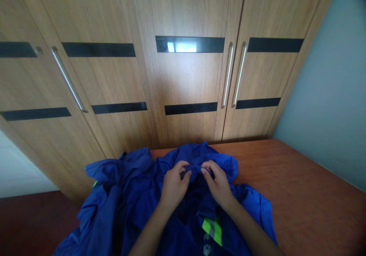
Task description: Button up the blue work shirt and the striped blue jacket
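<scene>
A blue garment (137, 198) lies bunched and spread out in front of me, with a bright yellow-green strip (212, 231) showing near its lower middle. My left hand (175, 183) pinches a fold of the cloth between thumb and fingers. Close by on the right, my right hand (217, 181) pinches the same stretch of fabric, so a short piece runs between the two hands. Whatever small detail sits under the fingertips is too fine to make out. Both forearms rest over the garment's lower part and hide some of it.
Behind the garment stands a wooden wardrobe (185, 73) with black strips and long metal handles (228, 74). The reddish-brown surface (300, 195) extends to the right, up to a pale blue wall (328, 107). A white wall section (23, 168) shows at left.
</scene>
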Available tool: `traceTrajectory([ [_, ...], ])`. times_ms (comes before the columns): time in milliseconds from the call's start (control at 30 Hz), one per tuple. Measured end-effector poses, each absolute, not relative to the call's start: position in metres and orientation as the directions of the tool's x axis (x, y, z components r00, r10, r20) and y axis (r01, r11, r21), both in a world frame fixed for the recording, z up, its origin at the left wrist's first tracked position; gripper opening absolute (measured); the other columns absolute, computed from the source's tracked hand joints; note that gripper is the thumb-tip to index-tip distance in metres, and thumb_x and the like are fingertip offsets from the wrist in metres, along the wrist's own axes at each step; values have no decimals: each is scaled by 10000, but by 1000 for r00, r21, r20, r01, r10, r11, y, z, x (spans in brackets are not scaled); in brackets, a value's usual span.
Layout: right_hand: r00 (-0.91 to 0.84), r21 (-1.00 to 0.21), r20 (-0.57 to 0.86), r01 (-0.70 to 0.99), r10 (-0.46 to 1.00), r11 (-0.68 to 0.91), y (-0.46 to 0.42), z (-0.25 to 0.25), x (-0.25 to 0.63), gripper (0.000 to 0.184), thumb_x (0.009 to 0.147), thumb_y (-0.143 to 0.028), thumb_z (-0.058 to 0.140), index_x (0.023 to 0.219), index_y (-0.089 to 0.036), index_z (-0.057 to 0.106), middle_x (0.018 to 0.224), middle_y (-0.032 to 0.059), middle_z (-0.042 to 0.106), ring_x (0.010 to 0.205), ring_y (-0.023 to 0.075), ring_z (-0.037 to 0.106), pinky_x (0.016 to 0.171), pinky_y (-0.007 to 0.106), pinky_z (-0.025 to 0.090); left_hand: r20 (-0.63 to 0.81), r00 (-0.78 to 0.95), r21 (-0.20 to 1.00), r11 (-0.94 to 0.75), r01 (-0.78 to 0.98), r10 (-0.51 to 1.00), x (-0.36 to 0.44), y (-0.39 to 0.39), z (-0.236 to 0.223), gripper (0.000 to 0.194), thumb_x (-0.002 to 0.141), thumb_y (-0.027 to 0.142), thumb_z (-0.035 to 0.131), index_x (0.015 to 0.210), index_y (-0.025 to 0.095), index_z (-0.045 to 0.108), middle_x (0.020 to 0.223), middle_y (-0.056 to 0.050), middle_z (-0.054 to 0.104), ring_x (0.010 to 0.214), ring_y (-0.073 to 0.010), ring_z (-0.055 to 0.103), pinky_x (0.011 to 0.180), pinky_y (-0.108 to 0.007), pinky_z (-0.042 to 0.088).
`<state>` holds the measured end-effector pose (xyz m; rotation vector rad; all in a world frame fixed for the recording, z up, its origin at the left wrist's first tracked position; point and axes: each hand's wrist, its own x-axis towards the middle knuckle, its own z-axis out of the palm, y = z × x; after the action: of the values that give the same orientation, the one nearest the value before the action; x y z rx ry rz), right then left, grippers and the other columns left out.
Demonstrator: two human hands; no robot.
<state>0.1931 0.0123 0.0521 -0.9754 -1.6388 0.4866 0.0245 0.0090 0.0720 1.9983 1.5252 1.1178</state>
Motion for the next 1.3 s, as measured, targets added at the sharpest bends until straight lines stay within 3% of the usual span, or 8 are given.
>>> traceTrajectory([
  [133, -35, -729, 586, 414, 810, 545, 14, 47, 193, 187, 904, -282, 466, 947, -199, 628, 789, 19, 609, 729, 159, 556, 699, 261, 437, 379, 35, 730, -322, 603, 925, 26, 8, 72, 118, 846, 319, 526, 889, 211, 545, 543, 71, 552, 513, -134, 552, 522, -219, 362],
  [367, -62, -673, 576, 530, 815, 516, 16, 41, 193, 177, 856, -322, 561, 922, -204, 676, 664, -2, 565, 592, 144, 506, 586, 254, 407, 373, 135, 732, -380, 566, 918, 28, 7, 74, 209, 853, 329, 521, 916, 211, 682, 788, -10, 704, 729, -173, 641, 683, -246, 459],
  [633, -114, -722, 578, 390, 808, 572, 13, 46, 191, 145, 870, -271, 521, 853, -209, 651, 683, -11, 510, 650, 143, 502, 606, 244, 397, 443, 111, 669, -411, 619, 889, 30, 7, 69, 199, 858, 279, 511, 939, 228, 686, 966, -37, 712, 930, -204, 641, 853, -294, 460],
  [933, -122, -745, 573, 335, 810, 577, 14, 45, 191, 125, 854, -262, 533, 831, -203, 641, 693, -11, 512, 675, 146, 505, 632, 251, 401, 354, 62, 842, -347, 414, 933, 30, 14, 62, 234, 846, 307, 499, 930, 173, 671, 920, -48, 721, 886, -207, 651, 831, -315, 491],
  [1300, -115, -705, 585, 418, 803, 573, 11, 44, 188, 127, 853, -227, 518, 841, -211, 643, 680, -12, 516, 649, 147, 513, 613, 251, 395, 316, 180, 856, -362, 370, 931, 23, 13, 71, 260, 854, 337, 510, 962, 179, 686, 962, -52, 709, 925, -207, 630, 860, -291, 466],
])
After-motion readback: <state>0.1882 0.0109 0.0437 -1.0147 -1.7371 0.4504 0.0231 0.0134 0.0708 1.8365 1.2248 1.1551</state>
